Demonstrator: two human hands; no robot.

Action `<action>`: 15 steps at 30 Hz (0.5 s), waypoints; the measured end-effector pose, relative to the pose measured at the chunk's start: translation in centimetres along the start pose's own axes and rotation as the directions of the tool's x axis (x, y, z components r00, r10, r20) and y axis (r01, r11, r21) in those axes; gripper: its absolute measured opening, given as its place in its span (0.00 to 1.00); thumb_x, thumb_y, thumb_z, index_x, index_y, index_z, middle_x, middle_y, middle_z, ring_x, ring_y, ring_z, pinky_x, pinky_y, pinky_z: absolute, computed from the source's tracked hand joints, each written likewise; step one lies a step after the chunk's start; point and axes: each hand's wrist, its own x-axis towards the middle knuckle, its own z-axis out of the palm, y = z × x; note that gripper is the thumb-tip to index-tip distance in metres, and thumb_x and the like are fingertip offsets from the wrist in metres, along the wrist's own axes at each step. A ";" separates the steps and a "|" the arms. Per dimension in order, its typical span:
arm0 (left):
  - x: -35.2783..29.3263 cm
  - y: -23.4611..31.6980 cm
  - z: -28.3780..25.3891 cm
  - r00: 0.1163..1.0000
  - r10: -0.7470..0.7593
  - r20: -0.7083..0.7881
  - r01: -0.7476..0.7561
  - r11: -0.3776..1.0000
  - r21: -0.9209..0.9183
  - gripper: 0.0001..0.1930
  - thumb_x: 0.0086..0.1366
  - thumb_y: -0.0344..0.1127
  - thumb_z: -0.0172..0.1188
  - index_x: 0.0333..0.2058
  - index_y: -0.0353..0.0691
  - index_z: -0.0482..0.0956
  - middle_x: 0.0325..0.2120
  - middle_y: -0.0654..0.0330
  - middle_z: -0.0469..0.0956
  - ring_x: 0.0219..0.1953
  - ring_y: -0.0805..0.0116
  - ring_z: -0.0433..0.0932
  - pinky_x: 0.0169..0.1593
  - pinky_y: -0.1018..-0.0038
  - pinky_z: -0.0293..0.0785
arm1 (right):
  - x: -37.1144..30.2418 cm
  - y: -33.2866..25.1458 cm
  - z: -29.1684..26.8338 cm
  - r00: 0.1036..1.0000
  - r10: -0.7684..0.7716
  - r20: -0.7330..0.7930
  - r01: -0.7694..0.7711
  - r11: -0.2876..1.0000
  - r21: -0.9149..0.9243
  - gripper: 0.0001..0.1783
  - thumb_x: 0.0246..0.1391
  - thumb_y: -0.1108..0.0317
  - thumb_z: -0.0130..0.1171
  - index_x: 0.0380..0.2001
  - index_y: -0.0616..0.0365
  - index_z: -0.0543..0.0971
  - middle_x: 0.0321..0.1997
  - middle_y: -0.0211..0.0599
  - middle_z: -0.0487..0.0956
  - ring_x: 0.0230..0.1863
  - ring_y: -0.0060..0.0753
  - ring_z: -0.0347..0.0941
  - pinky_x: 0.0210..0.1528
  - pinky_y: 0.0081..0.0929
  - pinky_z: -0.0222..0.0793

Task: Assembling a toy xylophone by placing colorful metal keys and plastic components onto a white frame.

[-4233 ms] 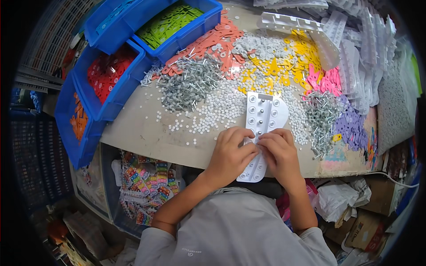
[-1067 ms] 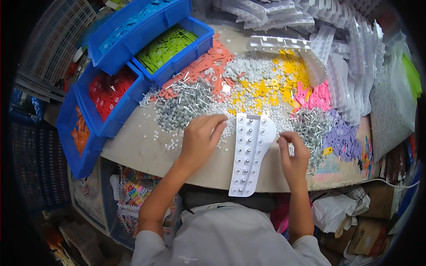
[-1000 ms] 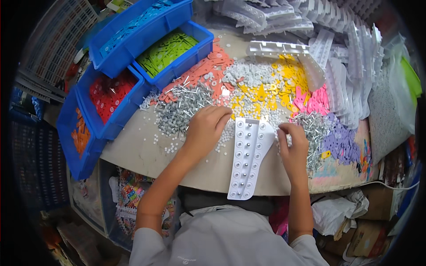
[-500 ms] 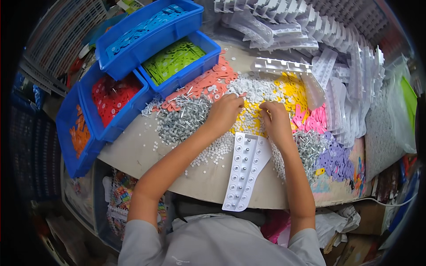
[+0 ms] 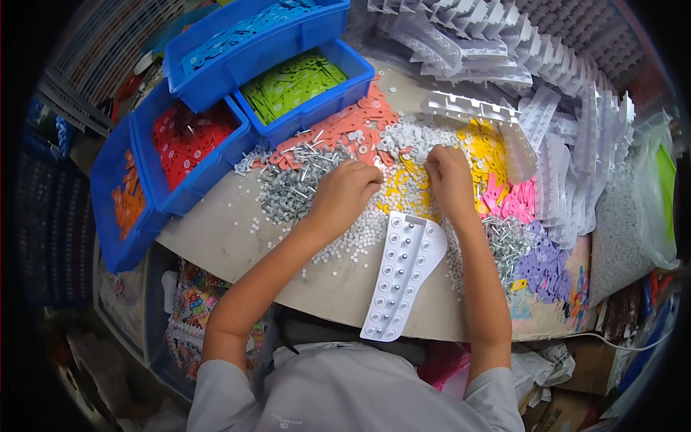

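My left hand (image 5: 342, 196) is bent over the right edge of a heap of silvery metal pins (image 5: 299, 180). Its fingers are pinched together; whatever they hold is too small to make out. Across from it, my right hand (image 5: 452, 183) has its fingers curled in at the edge of the yellow flat plastic pieces (image 5: 484, 153), and their tips are partly hidden. Small white round caps (image 5: 414, 180) lie between the hands, mixed with yellow pieces. Below them a white plastic tray-like part (image 5: 403, 277), with rows of round sockets and a line of metal pins, lies near the table's front edge.
Blue bins (image 5: 281, 65) at the left hold blue, green, red and orange pieces. Coral pieces (image 5: 345, 129) lie behind the pins. Pink (image 5: 515, 198) and purple pieces (image 5: 543, 266) lie right. White plastic parts (image 5: 561, 165) are stacked behind, beside a clear bag (image 5: 626, 201).
The view has shifted, so the table things appear farther right. My left hand has drawn back leftward, away from the white caps. My right hand has reached slightly farther forward.
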 end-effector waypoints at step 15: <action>-3.1 2.2 3.1 0.989 0.064 0.130 -0.025 0.959 -0.282 0.04 0.63 0.31 0.63 0.37 0.40 0.80 0.34 0.59 0.79 0.43 0.58 0.77 0.48 0.65 0.74 | -9.3 -5.6 -5.4 0.940 0.259 0.220 -0.306 0.927 0.215 0.04 0.56 0.75 0.61 0.36 0.62 0.78 0.33 0.35 0.78 0.38 0.32 0.72 0.42 0.30 0.66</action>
